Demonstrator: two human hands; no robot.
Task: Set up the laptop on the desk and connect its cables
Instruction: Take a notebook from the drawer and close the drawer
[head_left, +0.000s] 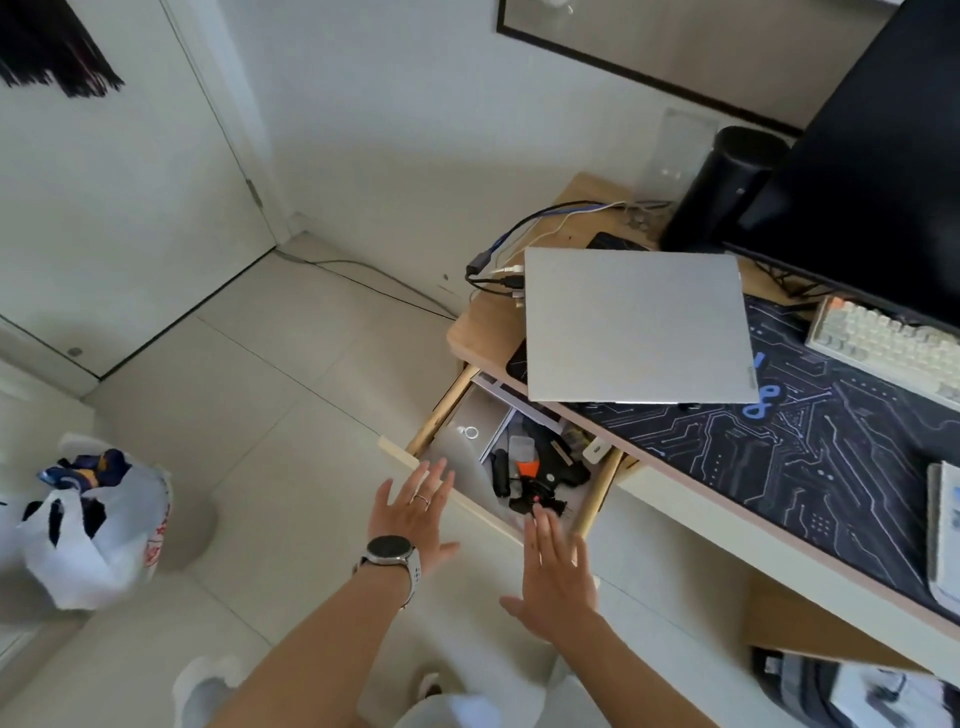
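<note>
A closed silver laptop (636, 327) lies flat at the left end of the surface (483, 327), partly on a circuit-patterned mat (779, 452), with cables (498, 270) at its left edge. Likely rigid, slim and smooth, it would best be lifted by both side edges. Below, both hands, left hand (415, 512) and right hand (558, 577), hover with each grip released and fingers spread at an open drawer (524, 467). No writing is legible.
</note>
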